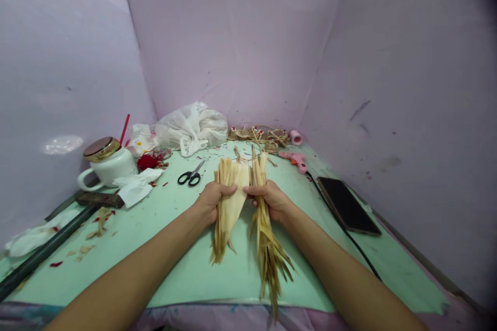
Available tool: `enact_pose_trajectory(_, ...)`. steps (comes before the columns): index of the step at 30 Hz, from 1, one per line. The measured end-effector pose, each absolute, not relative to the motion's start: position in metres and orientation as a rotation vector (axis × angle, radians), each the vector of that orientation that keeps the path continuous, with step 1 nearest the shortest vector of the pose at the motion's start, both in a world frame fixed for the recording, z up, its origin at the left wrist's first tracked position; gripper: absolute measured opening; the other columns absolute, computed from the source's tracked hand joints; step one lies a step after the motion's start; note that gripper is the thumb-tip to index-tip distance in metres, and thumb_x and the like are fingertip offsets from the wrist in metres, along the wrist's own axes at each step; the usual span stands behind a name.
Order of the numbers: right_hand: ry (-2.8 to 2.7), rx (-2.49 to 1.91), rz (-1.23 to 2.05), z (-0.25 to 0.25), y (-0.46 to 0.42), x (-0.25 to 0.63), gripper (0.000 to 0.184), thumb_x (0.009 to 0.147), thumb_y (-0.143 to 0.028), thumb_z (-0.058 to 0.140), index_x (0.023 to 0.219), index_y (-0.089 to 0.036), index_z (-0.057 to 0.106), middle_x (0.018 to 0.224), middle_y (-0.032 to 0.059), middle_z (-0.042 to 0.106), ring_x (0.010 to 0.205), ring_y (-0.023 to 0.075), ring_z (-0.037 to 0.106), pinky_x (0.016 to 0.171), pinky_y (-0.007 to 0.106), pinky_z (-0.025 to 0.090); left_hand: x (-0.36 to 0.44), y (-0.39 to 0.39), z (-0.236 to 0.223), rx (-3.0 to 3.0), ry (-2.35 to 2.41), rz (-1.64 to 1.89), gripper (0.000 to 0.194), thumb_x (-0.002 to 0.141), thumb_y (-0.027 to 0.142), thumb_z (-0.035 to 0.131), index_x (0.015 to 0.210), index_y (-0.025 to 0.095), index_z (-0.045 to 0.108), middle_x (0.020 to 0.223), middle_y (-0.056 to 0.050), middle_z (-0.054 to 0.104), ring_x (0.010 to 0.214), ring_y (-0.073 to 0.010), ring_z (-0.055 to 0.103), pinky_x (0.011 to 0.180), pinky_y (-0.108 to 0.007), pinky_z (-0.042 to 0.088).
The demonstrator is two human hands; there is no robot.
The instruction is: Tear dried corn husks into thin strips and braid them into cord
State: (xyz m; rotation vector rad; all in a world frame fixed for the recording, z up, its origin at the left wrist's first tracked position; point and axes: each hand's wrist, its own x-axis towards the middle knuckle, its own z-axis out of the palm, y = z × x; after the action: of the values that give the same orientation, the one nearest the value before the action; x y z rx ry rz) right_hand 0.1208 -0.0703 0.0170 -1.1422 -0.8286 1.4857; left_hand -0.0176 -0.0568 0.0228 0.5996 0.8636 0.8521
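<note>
So you had dry husk bundles (222, 230) in both hands, out over the green tabletop (186, 275). Your left hand (212, 198) was closed round the left bundle (222, 230), thumb pressed on a broad pale strip (238, 176) at its front. Your right hand (273, 199) gripped the scragglier right bundle (266, 238), thumb tip right by that strip's edge, though I couldn't tell if it touched. My guess is you were at the sorting stage, picking through the strips. Next move probably called for a light pinch on one strip while the other hand stopped its bundle splaying. Scissors (194, 171) lay apart, past your left hand.
</note>
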Motion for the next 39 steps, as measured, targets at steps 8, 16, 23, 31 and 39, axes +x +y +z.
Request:
enact_pose_trajectory(8, -0.868, -1.166, 1.347, 0.0167, -0.0683, 0.1210, 0.022, 0.046, -0.011, 0.069, 0.058, -0.013, 0.050, 0.044, -0.0052, 0.047, 0.035, 0.0033, 0.037, 0.030, 0.016, 0.023, -0.0195, -0.0579, 0.0223, 0.710, 0.835, 0.830, 0.031, 0.061, 0.003, 0.056, 0.091, 0.002, 0.063, 0.071, -0.015, 0.068, 0.066, -0.0259, 0.066, 0.070, -0.039, 0.052)
enact_pose_trajectory(16, -0.872, -1.183, 1.376, 0.0138, -0.0677, 0.1241, 0.020, 0.050, -0.013, 0.067, 0.058, -0.014, 0.049, 0.040, -0.0061, 0.044, 0.031, 0.0025, 0.033, 0.029, 0.016, 0.022, -0.0205, -0.0543, 0.0162, 0.817, 0.839, 0.861, 0.032, 0.052, 0.005, 0.066, 0.084, 0.004, 0.065, 0.073, -0.014, 0.069, 0.066, -0.0271, 0.065, 0.066, -0.039, 0.053)
enact_pose_trajectory(23, -0.836, -1.177, 1.457, 0.0165, -0.0675, 0.1260, 0.018, 0.054, -0.016, 0.067, 0.066, -0.013, 0.053, 0.046, -0.0045, 0.046, 0.037, 0.0037, 0.039, 0.029, 0.014, 0.023, -0.0205, -0.0526, 0.0135, 0.788, 0.888, 0.941, 0.034, 0.053, 0.006, 0.067, 0.086, 0.004, 0.064, 0.072, -0.013, 0.068, 0.064, -0.0258, 0.065, 0.066, -0.040, 0.053)
enact_pose_trajectory(31, -0.905, -1.214, 1.435, 0.0153, -0.0684, 0.1252, 0.021, 0.049, -0.011, 0.066, 0.065, -0.012, 0.053, 0.050, -0.0033, 0.051, 0.041, 0.0049, 0.043, 0.031, 0.014, 0.027, -0.0214, -0.0526, 0.0158, 0.809, 0.925, 0.958, 0.031, 0.051, 0.004, 0.065, 0.082, 0.003, 0.064, 0.066, -0.012, 0.067, 0.060, -0.0257, 0.064, 0.064, -0.041, 0.052)
enact_pose_trajectory(39, -0.989, -1.251, 1.387, 0.0144, -0.0685, 0.1240, 0.020, 0.050, -0.011, 0.063, 0.068, -0.013, 0.053, 0.051, -0.0039, 0.051, 0.037, 0.0044, 0.040, 0.029, 0.015, 0.025, -0.0228, -0.0545, 0.0172, 0.858, 0.929, 0.924, 0.035, 0.045, 0.009, 0.071, 0.079, 0.004, 0.064, 0.064, -0.010, 0.066, 0.057, -0.0237, 0.062, 0.060, -0.038, 0.051)
